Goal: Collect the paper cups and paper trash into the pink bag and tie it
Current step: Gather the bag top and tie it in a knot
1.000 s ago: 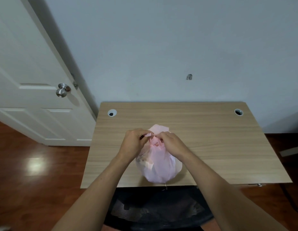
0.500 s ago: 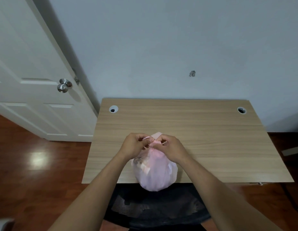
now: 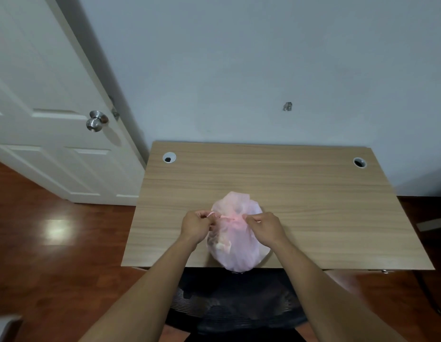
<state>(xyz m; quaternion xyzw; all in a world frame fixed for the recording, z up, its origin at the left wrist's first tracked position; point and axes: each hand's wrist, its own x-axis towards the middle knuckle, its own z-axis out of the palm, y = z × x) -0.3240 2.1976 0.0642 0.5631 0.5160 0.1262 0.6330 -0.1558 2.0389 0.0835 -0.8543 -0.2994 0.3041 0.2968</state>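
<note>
1. The thin, translucent pink plastic bag [image 3: 235, 239] sits at the near edge of the light wood-grain surface [image 3: 313, 193], its rounded bottom bulging slightly past that edge toward the black mesh chair [image 3: 234, 307] below. A sideways tug that is uneven between the two hands could roll or drag it off the edge.
2. The film looks flimsy. Pulling the two twisted ends hard to cinch the knot could stretch or tear them, and the pale paper lumps showing through the lower left of the bag could then spill out.
3. If one end slips from the pinch before the knot is snug, the neck is likely to loosen, and the tie would have to be redone.
4. The left hand [image 3: 196, 227] has a narrow, closed grip: thumb and forefinger pinch a thin strand of pink film at the bag's top, the other fingers curled in.
5. The right hand [image 3: 263, 227] is closed the same way on the opposite strand, just right of the gathered, deeper-pink neck. The hands are apart, with the strands stretched between them across the bag's top.
6. No loose cups or paper show on the surface, so I judge that collection is done and only the tie remains.
</note>
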